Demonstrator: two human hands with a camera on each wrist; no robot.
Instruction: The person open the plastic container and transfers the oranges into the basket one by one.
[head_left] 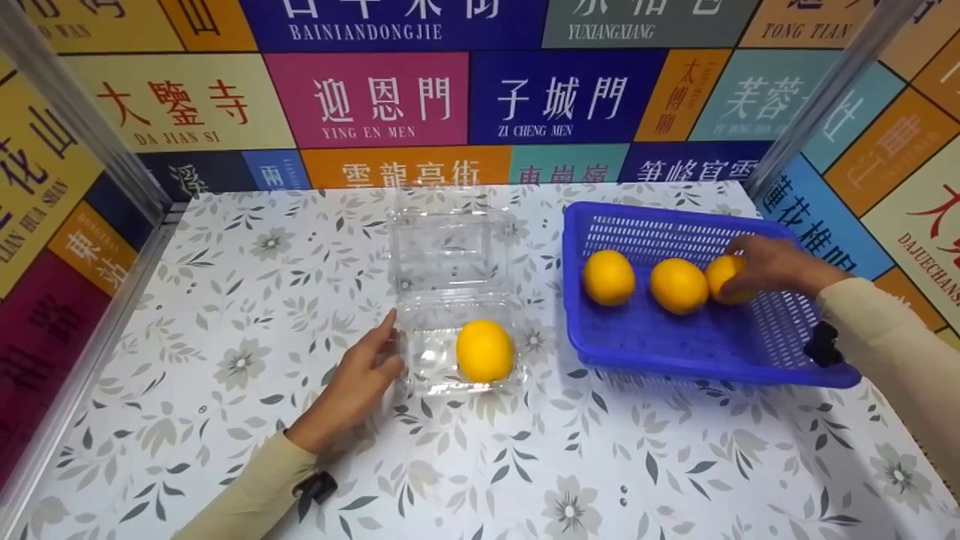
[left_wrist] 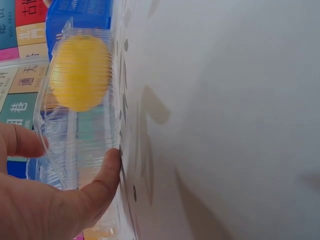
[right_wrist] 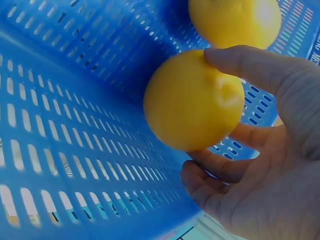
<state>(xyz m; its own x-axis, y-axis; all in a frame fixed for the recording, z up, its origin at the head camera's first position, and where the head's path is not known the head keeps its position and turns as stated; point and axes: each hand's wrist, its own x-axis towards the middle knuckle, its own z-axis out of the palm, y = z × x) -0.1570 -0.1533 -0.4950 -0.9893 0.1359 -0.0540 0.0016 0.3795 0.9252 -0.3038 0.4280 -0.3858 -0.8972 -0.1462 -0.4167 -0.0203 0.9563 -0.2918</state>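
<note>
My right hand (head_left: 776, 262) reaches into the blue basket and holds a lemon (right_wrist: 192, 100) at its right end, thumb on one side and curled fingers on the other. Two more lemons lie in the basket, one in the middle (head_left: 679, 286) and one at the left (head_left: 608, 277). A clear plastic clamshell box (head_left: 435, 360) stands left of the basket, its lid (head_left: 450, 247) folded back. One lemon (head_left: 484, 351) sits in the right half of its base. My left hand (head_left: 356, 390) rests at the box's left side, fingers extended, fingertips right at the wall.
The blue basket (head_left: 705, 375) has slotted, raised walls and stands on the right of the table. A floral cloth (head_left: 240, 420) covers the tabletop. Printed panels (head_left: 367, 97) and metal posts (head_left: 120, 135) bound the back and sides.
</note>
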